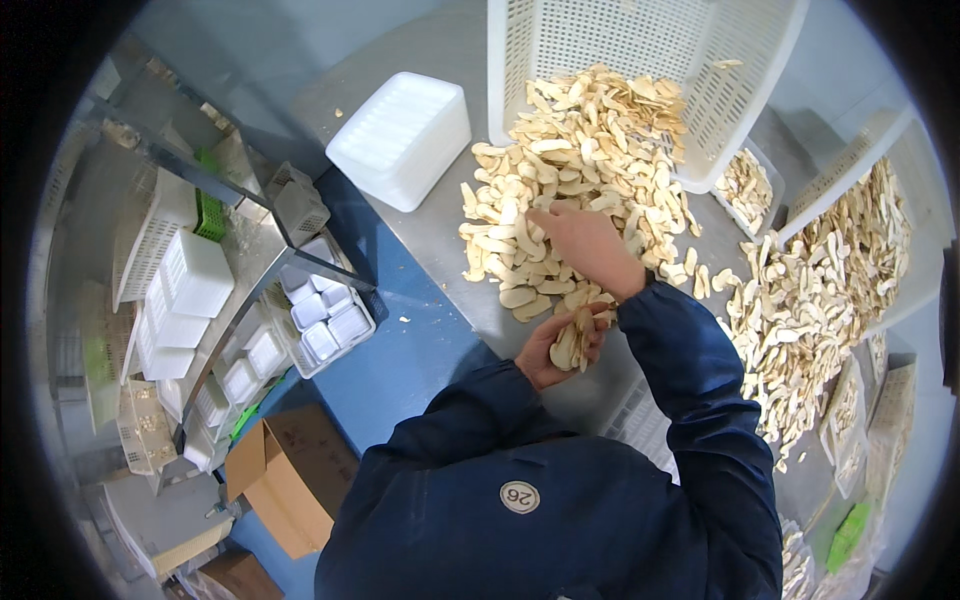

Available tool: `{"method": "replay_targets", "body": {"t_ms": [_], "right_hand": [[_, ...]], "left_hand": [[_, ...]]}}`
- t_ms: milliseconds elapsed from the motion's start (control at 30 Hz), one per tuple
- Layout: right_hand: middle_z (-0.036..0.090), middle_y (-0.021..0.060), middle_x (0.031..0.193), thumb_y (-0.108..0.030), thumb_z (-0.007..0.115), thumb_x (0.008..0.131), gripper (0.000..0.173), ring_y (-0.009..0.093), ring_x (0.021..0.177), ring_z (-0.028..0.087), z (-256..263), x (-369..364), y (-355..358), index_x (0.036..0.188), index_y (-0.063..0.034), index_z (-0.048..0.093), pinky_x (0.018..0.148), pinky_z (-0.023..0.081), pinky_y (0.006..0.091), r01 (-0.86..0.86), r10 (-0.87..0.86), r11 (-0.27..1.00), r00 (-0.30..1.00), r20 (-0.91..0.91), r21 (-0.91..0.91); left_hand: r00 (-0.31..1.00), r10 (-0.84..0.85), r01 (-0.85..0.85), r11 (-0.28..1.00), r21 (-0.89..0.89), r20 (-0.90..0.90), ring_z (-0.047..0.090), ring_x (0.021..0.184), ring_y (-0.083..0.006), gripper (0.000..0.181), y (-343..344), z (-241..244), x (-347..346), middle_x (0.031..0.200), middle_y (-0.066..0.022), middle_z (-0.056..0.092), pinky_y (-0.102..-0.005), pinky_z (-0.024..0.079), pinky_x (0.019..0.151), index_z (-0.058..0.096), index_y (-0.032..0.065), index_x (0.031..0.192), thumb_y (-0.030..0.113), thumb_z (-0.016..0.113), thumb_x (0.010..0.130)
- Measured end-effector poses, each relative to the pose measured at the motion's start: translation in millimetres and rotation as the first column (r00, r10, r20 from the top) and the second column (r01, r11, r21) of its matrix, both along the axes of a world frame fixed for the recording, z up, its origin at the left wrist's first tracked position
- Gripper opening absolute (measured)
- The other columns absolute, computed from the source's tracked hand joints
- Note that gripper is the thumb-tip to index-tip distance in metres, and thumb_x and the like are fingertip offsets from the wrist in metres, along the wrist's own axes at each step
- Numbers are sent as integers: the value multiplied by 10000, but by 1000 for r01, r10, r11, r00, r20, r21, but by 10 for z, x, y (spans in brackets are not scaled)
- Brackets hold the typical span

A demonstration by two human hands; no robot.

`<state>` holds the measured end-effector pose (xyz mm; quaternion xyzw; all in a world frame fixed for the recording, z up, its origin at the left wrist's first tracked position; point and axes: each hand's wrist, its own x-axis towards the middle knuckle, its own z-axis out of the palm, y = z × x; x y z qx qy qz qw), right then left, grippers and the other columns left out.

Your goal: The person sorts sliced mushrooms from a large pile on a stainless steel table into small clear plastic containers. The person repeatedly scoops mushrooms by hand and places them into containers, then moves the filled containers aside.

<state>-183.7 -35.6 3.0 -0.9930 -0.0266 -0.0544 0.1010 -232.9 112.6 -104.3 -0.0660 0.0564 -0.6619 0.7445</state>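
Pale dried slices (pixel 570 169), likely mushroom, lie heaped on the steel table (pixel 442 247) and run back into a tipped white perforated plastic crate (pixel 622 37). My left hand (pixel 551 349) is closed around a small stack of slices (pixel 571 343) near the table edge. Above it, my right hand (pixel 589 240) reaches over the heap, its fingertips among the slices; whether it pinches one I cannot tell. A nested stack of white plastic trays (pixel 401 139) stands left of the heap.
A second slice pile (pixel 795 337) spills from another crate (pixel 847 172) at right. Small baskets (pixel 844 420) stand beyond it. On the left are a metal shelf (pixel 247 225) with white trays, a crate of containers (pixel 334 330) and an open cardboard box (pixel 292 480) on the blue floor.
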Motion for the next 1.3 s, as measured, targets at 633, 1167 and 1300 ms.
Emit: {"method": "replay_targets", "body": {"t_ms": [633,1167,1300], "right_hand": [[629,159,723,-276,601,790,285,307,688,627,-13,-246,-33,917,-25,639,631,492,409,70,-3,928,983,-181,367],[629,139,724,-289,644,773,273,274,622,586,542,-501,-177,865,-32,651,591,461,354,264,42,764,890,-454,589],[522,36,569,-224,676,783,212,112,530,478,310,-739,-208,859,-28,652,499,379,269,209,-67,787,964,-257,580]], "left_hand": [[994,102,-104,993,60,40,535,1137,-262,475,-6,-265,-29,1291,-94,517,-434,465,916,466,95,1304,367,527,920],[975,151,-136,985,102,-161,430,1255,-279,497,131,141,-84,1345,-100,473,-500,335,1048,441,117,1334,411,489,936],[980,158,-142,981,133,-117,383,1301,-289,520,301,202,-188,1377,-105,448,-520,307,1069,408,112,1363,409,478,941]]}}
